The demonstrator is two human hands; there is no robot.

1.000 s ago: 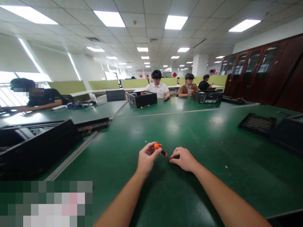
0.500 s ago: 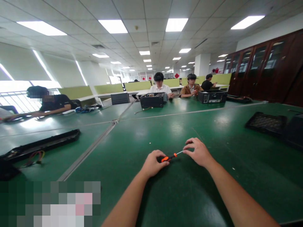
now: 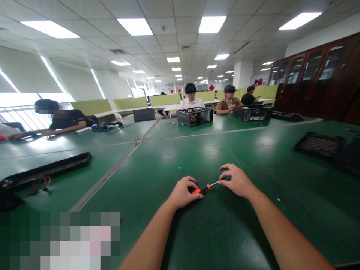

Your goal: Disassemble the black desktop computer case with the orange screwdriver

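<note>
We held a small orange-and-black-handled screwdriver (image 3: 203,188) low over the near green table (image 3: 253,150): our left hand (image 3: 184,193) closed around its handle, our right hand (image 3: 237,180) pinching the thin metal tip. It seemed light and stiff; the handle seemed the surest hold.

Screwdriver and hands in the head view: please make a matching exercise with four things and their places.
Things:
1. screwdriver
2. left hand
3. right hand
4. black tray

Places:
A. at the metal tip
B. far right on the table
C. around the handle
D. between both hands

Pairs: 1-D, 2-C, 3-A, 4-B
</note>
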